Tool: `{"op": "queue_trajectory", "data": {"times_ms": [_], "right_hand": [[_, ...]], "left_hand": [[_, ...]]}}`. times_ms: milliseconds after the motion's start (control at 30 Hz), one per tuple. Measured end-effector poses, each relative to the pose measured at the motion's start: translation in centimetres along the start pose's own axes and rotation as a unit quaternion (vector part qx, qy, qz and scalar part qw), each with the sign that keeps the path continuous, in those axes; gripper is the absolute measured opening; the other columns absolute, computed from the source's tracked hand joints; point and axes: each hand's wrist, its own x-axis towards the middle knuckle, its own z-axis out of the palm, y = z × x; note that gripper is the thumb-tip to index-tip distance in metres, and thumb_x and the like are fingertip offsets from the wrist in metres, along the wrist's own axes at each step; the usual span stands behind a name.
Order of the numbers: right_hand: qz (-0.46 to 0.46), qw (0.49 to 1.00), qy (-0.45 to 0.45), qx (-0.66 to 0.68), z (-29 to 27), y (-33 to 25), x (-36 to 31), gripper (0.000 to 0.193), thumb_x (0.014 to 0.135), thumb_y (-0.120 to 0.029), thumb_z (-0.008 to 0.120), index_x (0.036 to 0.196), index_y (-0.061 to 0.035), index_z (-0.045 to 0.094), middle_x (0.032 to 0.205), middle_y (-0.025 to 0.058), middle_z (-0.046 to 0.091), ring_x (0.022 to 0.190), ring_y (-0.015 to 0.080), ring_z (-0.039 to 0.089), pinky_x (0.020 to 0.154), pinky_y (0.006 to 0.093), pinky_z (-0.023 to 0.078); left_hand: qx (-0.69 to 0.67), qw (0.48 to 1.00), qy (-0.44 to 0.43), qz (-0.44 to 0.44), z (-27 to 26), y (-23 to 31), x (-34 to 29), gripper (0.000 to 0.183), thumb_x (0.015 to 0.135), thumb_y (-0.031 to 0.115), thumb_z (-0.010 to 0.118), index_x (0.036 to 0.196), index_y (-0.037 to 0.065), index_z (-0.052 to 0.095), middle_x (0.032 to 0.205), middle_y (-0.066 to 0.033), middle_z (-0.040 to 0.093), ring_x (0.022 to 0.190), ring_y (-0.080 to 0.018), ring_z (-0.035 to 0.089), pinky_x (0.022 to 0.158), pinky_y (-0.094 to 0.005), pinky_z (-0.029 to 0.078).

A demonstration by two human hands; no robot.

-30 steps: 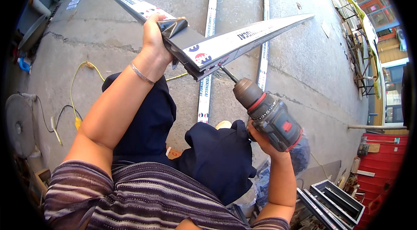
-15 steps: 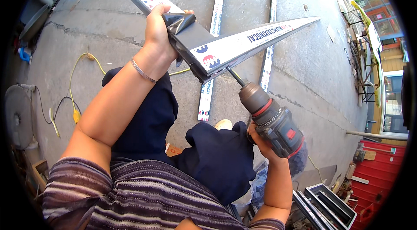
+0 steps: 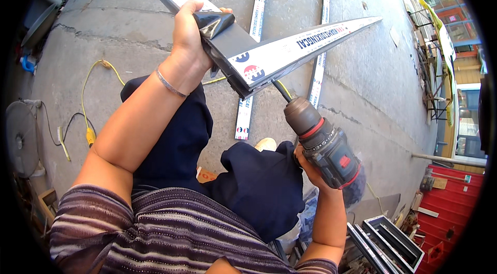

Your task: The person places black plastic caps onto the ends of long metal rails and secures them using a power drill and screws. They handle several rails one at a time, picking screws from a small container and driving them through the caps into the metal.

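A corner of a metal profile frame (image 3: 305, 41), wrapped in white printed film with dark grey sides, is held up in front of me. My left hand (image 3: 189, 36) grips its left member near the corner, beside a loose flap of dark film (image 3: 215, 24). In my right hand (image 3: 310, 168) is a cordless drill (image 3: 331, 152), its handle mostly hidden behind the body. The drill's long bit (image 3: 281, 90) points up and left, its tip at the underside of the frame near the corner. Whether the tip has entered the metal cannot be seen.
Two long film-wrapped profiles (image 3: 244, 119) (image 3: 317, 82) lie on the concrete floor. At left, a yellow cable (image 3: 84, 95) runs past a grey fan (image 3: 22, 137). Smaller dark frames (image 3: 396, 243) lie at lower right, near a red metal panel (image 3: 450, 212). Racks stand far right.
The frame and drill stay together in nearly the same pose. The view has shifted slightly, and the frame's far left end sits a little higher in the picture.
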Motion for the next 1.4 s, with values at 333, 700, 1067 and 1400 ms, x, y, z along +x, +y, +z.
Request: {"op": "queue_trajectory", "data": {"times_ms": [333,700,1067,1400], "right_hand": [[-0.043,0.997,0.021,-0.066,-1.2,-0.2,1.5,0.021,0.077,-0.013,0.072,0.098,-0.0122,0.067,0.089,0.0030,0.068,0.074,0.0175,0.067,0.066,0.0312,0.054],[-0.078,0.997,0.012,0.023,-1.2,0.4,2.0,0.020,0.072,-0.013,0.076,0.090,-0.0083,0.067,0.086,0.0035,0.068,0.073,0.0189,0.067,0.065,0.0292,0.054],[0.036,0.988,0.003,0.153,0.1,-0.5,1.4,0.025,0.076,-0.027,0.073,0.098,-0.0156,0.068,0.095,0.0057,0.068,0.088,0.0294,0.064,0.076,0.0426,0.050],[-0.019,0.972,0.114,0.207,-1.9,2.8,-2.7,0.032,0.070,-0.013,0.077,0.098,-0.0024,0.066,0.087,0.0130,0.066,0.079,0.0265,0.065,0.070,0.0313,0.050]], "left_hand": [[-0.006,1.000,-0.007,0.006,0.2,-0.4,-0.2,0.045,0.087,0.037,0.043,0.098,-0.004,0.057,0.089,-0.0167,0.062,0.080,-0.0253,0.062,0.075,-0.0373,0.052],[0.002,0.999,-0.028,0.015,0.4,0.0,0.1,0.044,0.087,0.036,0.044,0.100,-0.004,0.057,0.092,-0.0161,0.063,0.084,-0.0256,0.062,0.078,-0.0373,0.052],[0.000,0.999,-0.005,0.034,-0.6,0.0,0.4,0.037,0.086,0.031,0.046,0.101,-0.002,0.053,0.091,-0.0197,0.064,0.082,-0.0301,0.062,0.077,-0.0403,0.053],[0.030,0.996,-0.080,0.037,-5.7,0.9,9.2,0.038,0.084,0.020,0.050,0.114,-0.001,0.042,0.100,-0.0270,0.061,0.094,-0.0367,0.063,0.084,-0.0489,0.053]]}}
